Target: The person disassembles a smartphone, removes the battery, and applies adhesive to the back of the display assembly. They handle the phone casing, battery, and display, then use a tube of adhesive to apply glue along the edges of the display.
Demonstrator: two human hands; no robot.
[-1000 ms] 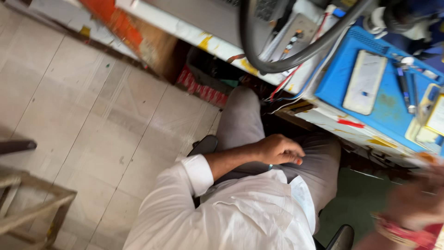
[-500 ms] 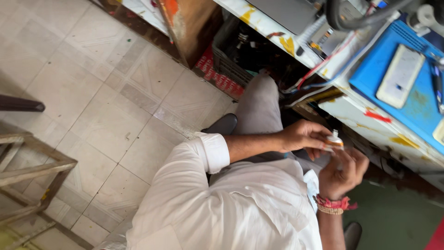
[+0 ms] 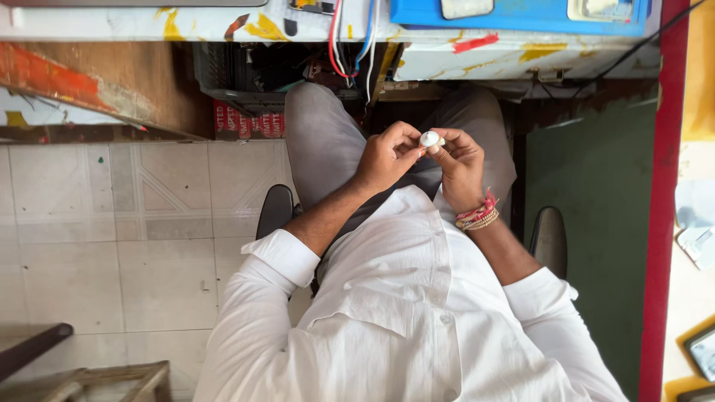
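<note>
Looking straight down from the head cam here, closest to me is a loose white cotton shirt (image 3: 395, 313) with rolled cuffs, kind of crumpled over the lap. Just past that, my left hand (image 3: 383, 158) and right hand (image 3: 456, 165) meet over the grey trousers (image 3: 328, 141), both curled in tight, fingertips of each pinching a small round white plastic piece (image 3: 430, 139) between them, so it sits right in the middle above my knees. The right wrist has a bunch of red and beaded thread bracelets (image 3: 477, 216). Two dark rounded chair arms (image 3: 276, 211) poke out either side of my hips. Left of me is a pale tiled floor (image 3: 112, 223), scuffed and matte, with a wooden stool frame (image 3: 97, 380) at the bottom corner. Further out my knees run under a white workbench edge (image 3: 186, 26) with chipped yellow and red paint, and red, white and blue wires (image 3: 350, 37) hang down over it, partly hiding the dark crate (image 3: 238, 74) underneath. A red printed label strip (image 3: 249, 123) sits low below that crate. Up top there's a blue mat (image 3: 521, 15).
</note>
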